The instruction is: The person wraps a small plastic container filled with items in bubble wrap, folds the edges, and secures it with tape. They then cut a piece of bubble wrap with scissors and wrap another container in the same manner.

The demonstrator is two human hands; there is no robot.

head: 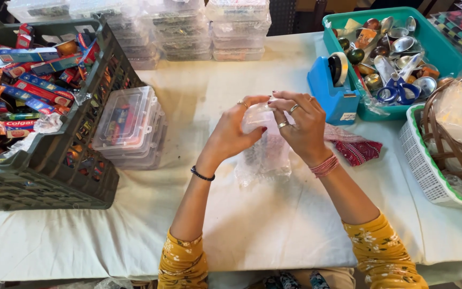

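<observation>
Over the middle of the white-covered table (274, 225), both hands worked at a clear plastic bag (266, 152) held just above the cloth. Left hand (236, 131) cupped the bag's upper edge, fingers curled and pressed against the film; right hand (300, 126) pinched the same edge from the other side, thumb and forefinger closed on the plastic, remaining fingers loosely bent. Rings on both hands, a dark band on the left wrist, pink threads on the right.

Judgement: the mouth of the bag would handle best if each hand kept a firm pinch on opposite layers and drew them apart gently, since thin film tears or slips easily.

Packages noted: dark green crate (44, 160) at left, heaped with long red-and-blue cartons and orange sachets; a stack of clear lidded boxes (129, 126) leaning beside it; more clear boxes (188, 27) stacked at the far edge. Blue tape dispenser (333, 85) stood near the right hand, touching a teal tray (439, 43) of metal cups and blue scissors (394, 91). Red patterned cloth (356, 150) lay behind the right wrist.
</observation>
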